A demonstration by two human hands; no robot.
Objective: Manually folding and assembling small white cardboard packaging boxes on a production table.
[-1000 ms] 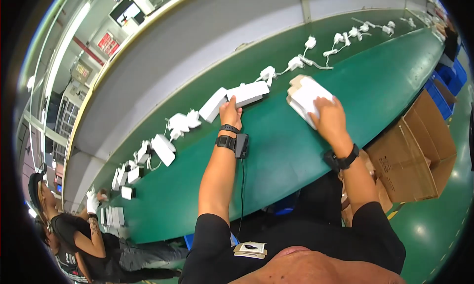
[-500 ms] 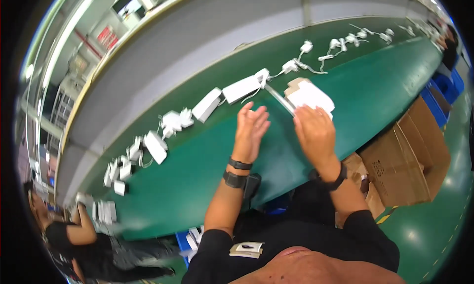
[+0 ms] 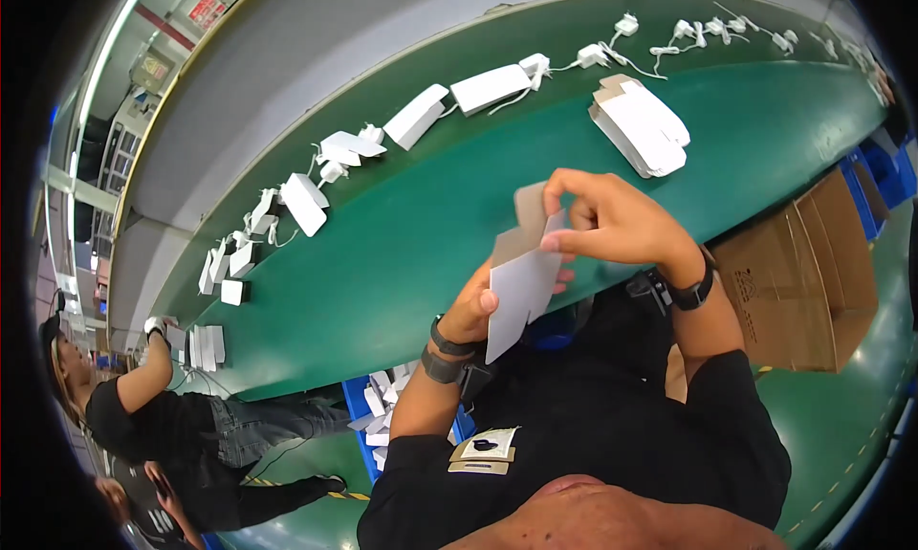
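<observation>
Over the tabletop's [image 3: 430, 225] near edge, a white carton [image 3: 521, 287] is being held up in both hands. The left hand [image 3: 470, 306], open and empty half a second ago, is now gripping the carton's lower left side, thumb on the near face; the right hand [image 3: 622, 220] is pinching its upper edge between thumb and forefinger. So one carton is being worked apart from the rest, its brown-lined flaps standing open; what it is containing, I cannot tell. Below the near edge, a blue bin [image 3: 355, 392] is holding jumbled white pieces; farther right, a cardboard box [image 3: 789, 292] is standing open, its contents not showing. Toward the far edge, a stack of flat cartons [image 3: 641, 129] is lying. Along that edge, white boxes [image 3: 490, 89] and corded adapters [image 3: 590, 56] are forming a line.
</observation>
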